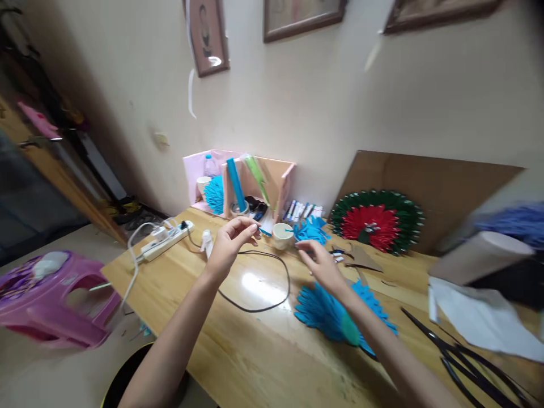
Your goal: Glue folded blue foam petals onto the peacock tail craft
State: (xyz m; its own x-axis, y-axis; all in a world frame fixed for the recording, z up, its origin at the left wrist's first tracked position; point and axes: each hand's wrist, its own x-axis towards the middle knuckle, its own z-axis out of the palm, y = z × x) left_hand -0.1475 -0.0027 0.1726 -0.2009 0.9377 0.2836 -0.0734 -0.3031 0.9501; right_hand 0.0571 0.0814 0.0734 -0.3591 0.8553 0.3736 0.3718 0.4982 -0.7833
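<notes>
My left hand [233,242] is raised over the table, thumb and forefinger pinched together. A small bluish bit shows by its fingertips; whether it is held I cannot make out. My right hand [322,266] hangs with its fingers stretched toward the left and slightly apart, just right of a small white cup [283,236]. Behind it lies a pile of blue strips [312,229]. Under my right forearm is a blue fringed piece [321,311] with a green patch [350,328]. A glue gun [207,242], white and partly hidden, stands behind my left hand.
A black cable [272,309] loops on the wooden table [255,362]. Large black scissors [463,360] lie at right, near white paper [480,317]. Behind are a pink organizer [289,175], several markers [302,211] and a red-green fringed fan [376,224]. A power strip [165,242] sits left.
</notes>
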